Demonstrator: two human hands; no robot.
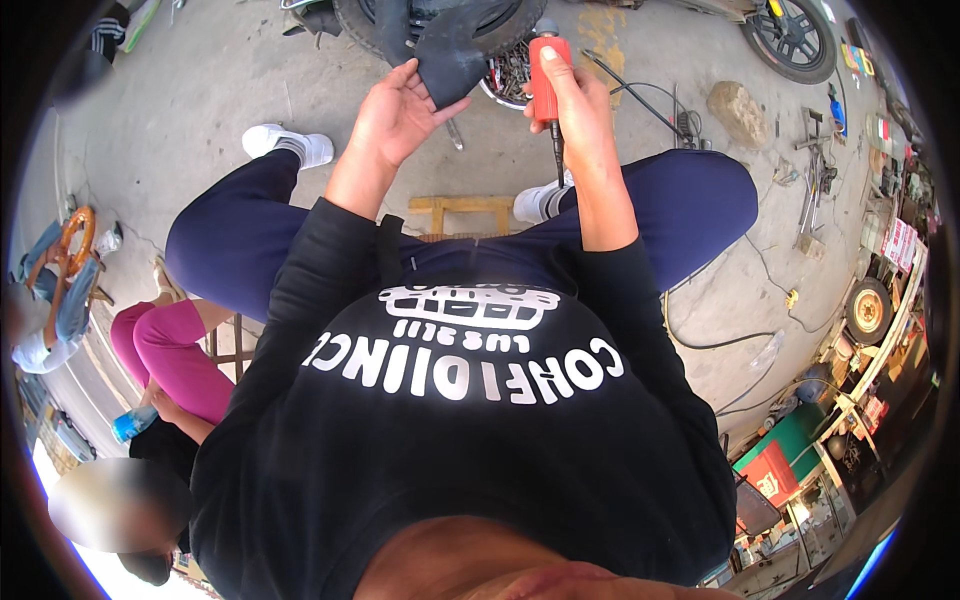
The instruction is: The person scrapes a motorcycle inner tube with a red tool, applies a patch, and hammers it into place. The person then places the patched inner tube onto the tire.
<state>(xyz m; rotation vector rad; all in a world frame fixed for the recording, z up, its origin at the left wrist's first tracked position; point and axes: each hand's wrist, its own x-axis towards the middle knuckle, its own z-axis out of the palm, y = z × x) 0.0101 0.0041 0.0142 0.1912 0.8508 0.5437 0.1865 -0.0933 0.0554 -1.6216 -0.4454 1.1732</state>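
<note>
Head view | left hand (395, 115) fingers pinching black inner tube (450, 55) | right hand (575, 100) fisted around red-handled tool (547, 75)

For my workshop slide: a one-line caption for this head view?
Seated person's left hand holds black rubber tube; right hand grips an orange-handled tool.

The left hand (395, 110) holds a flap of black rubber tube (445, 60); the right hand (575, 100) grips a red-handled tool (547, 75) upright beside it.
</note>
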